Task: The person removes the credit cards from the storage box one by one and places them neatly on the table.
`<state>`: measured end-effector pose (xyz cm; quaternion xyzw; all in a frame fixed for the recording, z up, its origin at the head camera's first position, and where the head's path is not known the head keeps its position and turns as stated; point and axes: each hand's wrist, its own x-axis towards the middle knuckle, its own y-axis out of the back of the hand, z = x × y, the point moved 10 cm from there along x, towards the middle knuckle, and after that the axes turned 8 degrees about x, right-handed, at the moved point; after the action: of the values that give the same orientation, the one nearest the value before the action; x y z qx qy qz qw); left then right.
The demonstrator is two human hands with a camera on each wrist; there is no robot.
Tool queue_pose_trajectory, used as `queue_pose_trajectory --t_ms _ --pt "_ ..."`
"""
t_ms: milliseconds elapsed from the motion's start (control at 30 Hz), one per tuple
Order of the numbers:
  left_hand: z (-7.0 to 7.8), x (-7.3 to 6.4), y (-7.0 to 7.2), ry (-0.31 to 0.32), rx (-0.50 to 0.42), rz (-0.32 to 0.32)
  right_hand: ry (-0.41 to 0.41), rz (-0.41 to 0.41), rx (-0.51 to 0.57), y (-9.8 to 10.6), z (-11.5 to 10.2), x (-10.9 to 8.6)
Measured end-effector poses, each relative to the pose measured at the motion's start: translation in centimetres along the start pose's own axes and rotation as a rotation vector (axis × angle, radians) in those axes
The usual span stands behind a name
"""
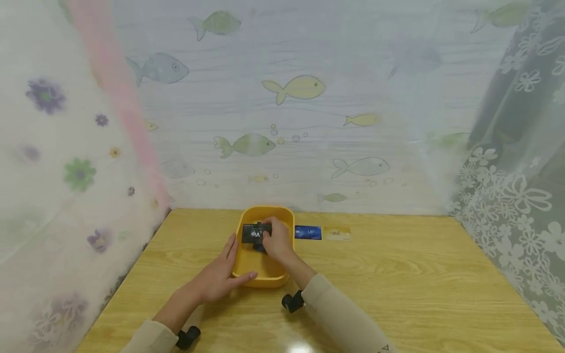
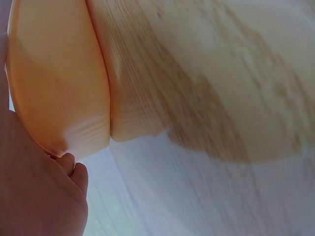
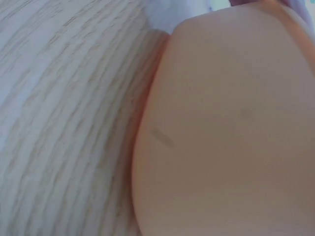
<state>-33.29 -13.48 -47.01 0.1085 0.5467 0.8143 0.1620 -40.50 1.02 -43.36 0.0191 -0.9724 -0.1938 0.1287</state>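
Note:
In the head view my right hand (image 1: 279,241) pinches a black card (image 1: 250,234) marked "Vip", its lettering upside down, over the inside of a yellow tray (image 1: 264,282). Another dark item (image 1: 259,247) shows partly beneath the card; its kind is hidden. My left hand (image 1: 217,280) rests against the tray's left wall with straight fingers, its thumb along the front rim. The left wrist view has the left hand (image 2: 42,187) beside the tray wall (image 2: 64,73). Tray wall (image 3: 221,123) fills most of the right wrist view, without the card.
Right of the tray lie a blue card (image 1: 308,233) and a gold card (image 1: 337,234), side by side on the wooden table (image 1: 397,284). A fish-print curtain (image 1: 287,113) hangs behind. Black wrist devices (image 1: 189,338) sit below both forearms.

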Motion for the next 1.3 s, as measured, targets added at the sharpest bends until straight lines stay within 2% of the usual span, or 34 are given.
queue_pose_trajectory --t_ms 133,400,567,700,933,1300 --pt "0.0 0.0 -0.1 0.002 -0.002 -0.005 0.036 0.016 0.03 0.7 -0.7 -0.2" --pt "0.0 -0.2 -0.1 0.006 0.002 0.0 0.127 -0.024 0.046 2.0 -2.2 -1.1" --pt "0.1 0.0 -0.1 -0.003 0.004 0.001 0.113 -0.032 0.064 3.4 -2.3 -1.8" --pt "0.1 0.0 0.1 -0.004 0.011 0.01 0.138 -0.029 0.055 4.4 -2.3 -1.9" --pt "0.0 0.1 0.1 -0.005 0.01 0.004 0.113 -0.062 0.075 5.5 -1.7 -2.2" --pt "0.0 0.2 0.1 -0.002 0.009 0.002 0.104 -0.045 0.086 7.0 -1.3 -2.8"
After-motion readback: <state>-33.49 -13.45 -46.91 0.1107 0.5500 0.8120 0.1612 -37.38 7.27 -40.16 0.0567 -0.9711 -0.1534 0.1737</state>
